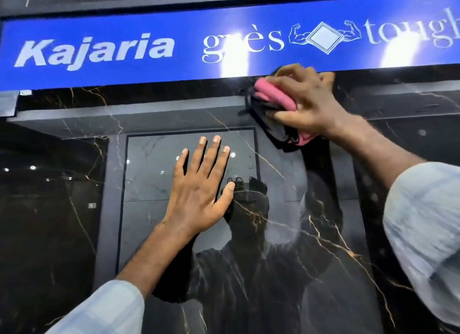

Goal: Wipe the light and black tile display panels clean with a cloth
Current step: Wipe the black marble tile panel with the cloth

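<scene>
Veins of gold thread the glossy black tile panel (pixel 49 221), which mirrors the room, with a shiny blue sign band (pixel 112 70) running above it. Left of centre, the left hand (pixel 199 189) lies flat on the panel, fingers straight, spread and pointing up. Farther right, the right hand (pixel 306 102) clamps a bunched pink cloth (pixel 271 97) against the panel's top edge, just under the band. The cloth's dark frayed part is blurred, perhaps a second rag.
</scene>
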Demonstrator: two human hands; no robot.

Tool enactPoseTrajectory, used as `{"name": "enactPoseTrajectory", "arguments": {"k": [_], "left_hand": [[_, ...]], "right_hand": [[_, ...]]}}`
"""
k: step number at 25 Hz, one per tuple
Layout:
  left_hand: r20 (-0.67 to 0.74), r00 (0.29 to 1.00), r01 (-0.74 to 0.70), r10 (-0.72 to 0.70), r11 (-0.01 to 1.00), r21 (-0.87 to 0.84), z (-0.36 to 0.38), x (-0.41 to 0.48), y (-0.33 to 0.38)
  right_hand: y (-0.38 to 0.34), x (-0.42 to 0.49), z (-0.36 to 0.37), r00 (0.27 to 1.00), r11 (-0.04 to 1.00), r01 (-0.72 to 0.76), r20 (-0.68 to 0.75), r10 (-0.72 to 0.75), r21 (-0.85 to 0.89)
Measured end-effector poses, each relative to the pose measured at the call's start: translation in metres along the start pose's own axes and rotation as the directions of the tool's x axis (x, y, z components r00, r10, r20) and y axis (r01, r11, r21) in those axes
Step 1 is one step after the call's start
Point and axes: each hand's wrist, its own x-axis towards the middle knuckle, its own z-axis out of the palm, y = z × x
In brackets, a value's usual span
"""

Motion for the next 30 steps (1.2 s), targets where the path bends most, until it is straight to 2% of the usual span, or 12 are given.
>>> {"name": "enactPoseTrajectory", "arguments": {"k": [2,6,8,10,11,15,19,23,24,27,28,30], "left_hand": [[-0.003,1.000,-0.001,0.001,1.000,0.005,0.000,-0.001,-0.001],[-0.004,1.000,-0.014,0.014,1.000,0.004,0.001,-0.002,-0.002],[-0.001,1.000,-0.017,0.017,1.000,-0.012,0.000,-0.002,-0.002],[-0.009,1.000,-0.016,0.016,0.996,-0.086,-0.003,-0.002,-0.003],[-0.015,1.000,-0.017,0.015,0.989,-0.144,-0.005,-0.001,-0.003],[-0.069,0.998,-0.029,0.015,0.979,-0.200,-0.024,0.003,-0.024],[-0.001,0.996,0.084,-0.085,0.995,-0.047,-0.029,-0.009,-0.076],[0.015,1.000,0.019,-0.020,0.998,0.064,-0.017,-0.027,-0.091],[0.010,1.000,0.022,-0.023,0.998,0.063,-0.016,-0.027,-0.090],[0.001,0.999,0.032,-0.032,0.999,0.038,-0.016,-0.024,-0.090],[-0.002,0.999,0.033,-0.033,0.999,0.032,-0.015,-0.024,-0.091],[-0.006,1.000,0.022,-0.022,0.999,0.026,-0.014,-0.025,-0.091]], "right_hand": [[-0.010,0.003,0.005,0.987,0.986,-0.156,-0.060,0.152,-0.061],[-0.035,0.001,0.018,0.902,0.899,0.421,0.158,-0.401,-0.122],[-0.012,0.013,0.007,0.987,0.987,0.153,0.046,-0.151,-0.053],[-0.009,0.019,0.004,0.978,0.980,-0.198,-0.071,0.198,-0.004],[-0.017,0.021,0.009,0.979,0.978,-0.196,-0.069,0.191,-0.067],[-0.042,0.027,0.021,0.921,0.919,0.371,0.176,-0.346,-0.135],[-0.028,0.046,0.010,0.989,0.983,-0.149,-0.005,0.149,-0.108],[-0.055,0.036,0.032,0.947,0.939,0.318,0.092,-0.307,-0.132],[-0.048,0.038,0.026,0.947,0.944,0.314,0.101,-0.305,-0.097],[-0.043,0.047,0.020,0.996,0.997,-0.076,-0.042,0.075,-0.029],[-0.053,0.048,0.024,0.998,0.993,-0.063,-0.031,0.061,-0.101],[-0.077,0.045,0.042,0.969,0.956,0.245,0.073,-0.236,-0.161]]}}
